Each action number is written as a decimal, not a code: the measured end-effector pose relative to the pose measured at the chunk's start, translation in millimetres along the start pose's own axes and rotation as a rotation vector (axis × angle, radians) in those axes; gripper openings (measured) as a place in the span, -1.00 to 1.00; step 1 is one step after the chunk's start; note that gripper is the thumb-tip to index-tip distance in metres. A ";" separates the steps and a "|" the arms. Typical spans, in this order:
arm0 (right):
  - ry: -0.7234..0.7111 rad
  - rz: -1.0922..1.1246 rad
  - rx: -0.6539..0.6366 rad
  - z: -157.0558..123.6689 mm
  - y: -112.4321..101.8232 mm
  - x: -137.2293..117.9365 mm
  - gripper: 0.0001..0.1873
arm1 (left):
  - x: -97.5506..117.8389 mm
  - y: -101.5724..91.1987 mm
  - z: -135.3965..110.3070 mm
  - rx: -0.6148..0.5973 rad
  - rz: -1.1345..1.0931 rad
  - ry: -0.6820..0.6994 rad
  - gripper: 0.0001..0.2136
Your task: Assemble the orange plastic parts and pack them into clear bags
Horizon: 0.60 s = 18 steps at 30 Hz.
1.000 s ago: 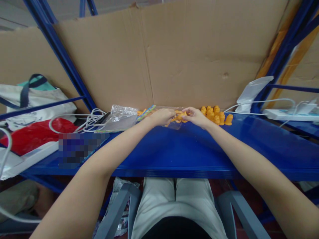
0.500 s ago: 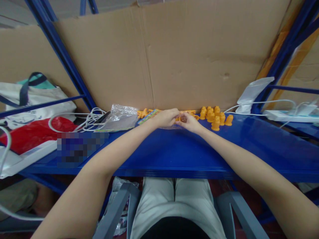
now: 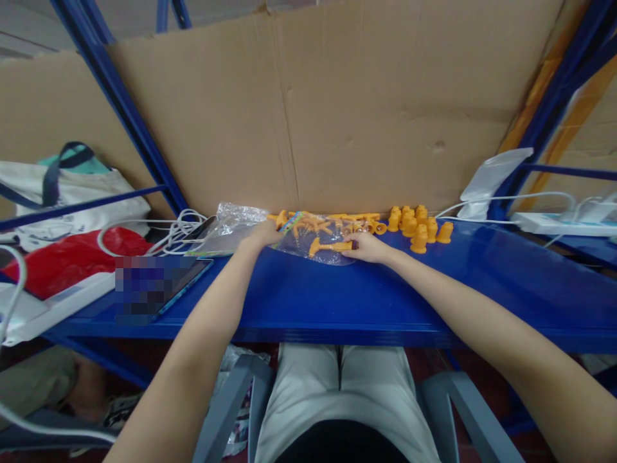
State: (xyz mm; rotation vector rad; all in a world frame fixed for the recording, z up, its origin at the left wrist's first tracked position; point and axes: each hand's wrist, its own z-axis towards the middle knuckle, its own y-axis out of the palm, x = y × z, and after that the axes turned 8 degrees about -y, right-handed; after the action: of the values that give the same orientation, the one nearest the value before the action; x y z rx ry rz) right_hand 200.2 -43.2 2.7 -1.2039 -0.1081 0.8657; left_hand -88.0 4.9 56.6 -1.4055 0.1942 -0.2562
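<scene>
My right hand [image 3: 369, 247] is closed on one end of an orange T-shaped plastic piece [image 3: 330, 247], like a small toy hammer, held level with its head to the left. Beneath and behind this piece lies a clear plastic bag [image 3: 294, 247] with a colourful printed strip [image 3: 290, 222] on its left end. My left hand [image 3: 265, 234] has its fingertips at that strip and beside an orange piece [image 3: 280, 219]; the fingers are mostly hidden, so their grip is unclear. More orange pieces [image 3: 315, 223] lie along the back, some seen through the bag.
Several orange cup-shaped parts [image 3: 419, 238] stand to the right. Leftward are more clear bags [image 3: 229, 231], white cables [image 3: 176, 235], a tablet-like device [image 3: 186, 286] and a red plastic bag [image 3: 72, 257]. Cardboard [image 3: 361, 116] walls the back of the blue table [image 3: 328, 302].
My left hand has moved left, away from my right hand, to the bag's printed strip. The orange T-shaped piece now shows in my right hand, which has shifted slightly down.
</scene>
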 end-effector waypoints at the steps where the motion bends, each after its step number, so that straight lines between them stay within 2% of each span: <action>1: -0.012 0.010 -0.004 0.2 -0.5 -1.3 -0.77 | -2.3 3.2 -2.6 -0.053 -0.062 -0.184 -0.69; 3: -0.038 0.030 0.005 0.8 -1.3 -2.9 -0.77 | -2.9 7.4 -7.1 -0.143 -0.187 -0.374 -0.69; 5: -0.038 0.037 0.035 1.3 -2.0 -3.4 -0.77 | -0.7 9.5 -10.3 -0.168 -0.289 -0.426 -0.71; 11: -0.025 0.036 0.083 1.1 -3.1 0.2 -0.69 | 8.8 13.8 -15.1 -0.214 -0.596 -0.379 -0.73; 18: -0.105 0.115 0.078 0.9 -7.7 5.5 -0.79 | 32.0 18.2 -17.7 -0.303 -0.872 -0.331 -0.79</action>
State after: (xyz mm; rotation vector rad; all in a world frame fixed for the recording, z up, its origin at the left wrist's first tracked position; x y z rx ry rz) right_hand 207.6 -39.7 7.6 -1.1004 -0.0900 1.0252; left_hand -61.3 -18.4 36.4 -1.7465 -0.6992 -0.7211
